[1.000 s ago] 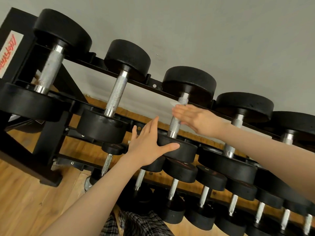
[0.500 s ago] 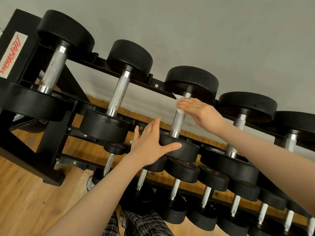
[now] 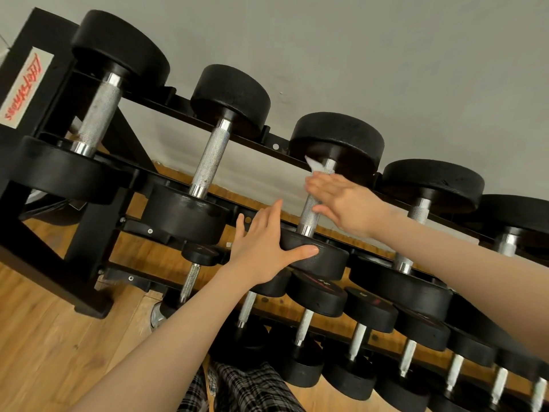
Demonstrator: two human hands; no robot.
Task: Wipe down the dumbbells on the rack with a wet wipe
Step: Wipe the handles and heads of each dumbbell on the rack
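Black dumbbells with knurled steel handles lie in tiers on a black rack [image 3: 44, 93]. The third dumbbell [image 3: 338, 138] of the top tier is the one being handled. My left hand [image 3: 261, 245] rests flat against its near head [image 3: 323, 257], fingers straight, thumb along the rim. My right hand [image 3: 344, 200] wraps the white wet wipe [image 3: 316, 166] around the upper part of its handle [image 3: 309, 215], just under the far head. Only a corner of the wipe shows above my fingers.
Neighbouring top-tier dumbbells sit left [image 3: 208, 162] and right [image 3: 416, 221] of the handled one. Smaller dumbbells [image 3: 318, 292] fill the lower tiers. A grey wall [image 3: 386, 55] stands behind, wooden floor [image 3: 44, 352] lies below left, and plaid trousers [image 3: 246, 388] show at the bottom.
My right hand with the wipe has slid up the handle from its middle toward the far head. My left hand has stayed on the near head.
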